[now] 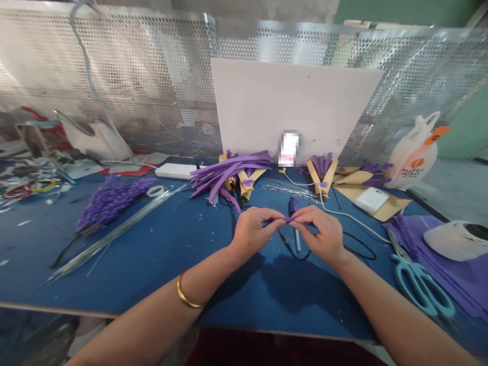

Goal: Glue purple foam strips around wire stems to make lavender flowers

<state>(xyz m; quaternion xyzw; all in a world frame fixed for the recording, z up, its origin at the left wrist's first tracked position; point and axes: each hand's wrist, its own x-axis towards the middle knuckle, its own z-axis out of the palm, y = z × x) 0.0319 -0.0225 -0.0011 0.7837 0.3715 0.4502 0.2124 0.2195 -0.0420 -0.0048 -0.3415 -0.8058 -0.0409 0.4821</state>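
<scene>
Over the middle of the blue table, my left hand (253,229) and my right hand (322,234) meet fingertip to fingertip. Both pinch a narrow purple strip (288,219), of which only a short piece shows between the fingers. Just behind them lies a slim object with a purple end (293,204) and a clear shaft, partly hidden. A black cord (292,249) loops beneath my hands. Beyond my left hand, a pile of flat purple strips (232,170) rests against small kraft-paper-wrapped bouquets (246,190).
Blue-handled scissors (421,290) lie at right on purple sheets (463,284), near a white roll (457,239). Thin wires (122,229) and purple flower sprigs (110,201) occupy the left. A white board (293,101) stands behind a phone (288,148); a white cable (354,218) crosses the table.
</scene>
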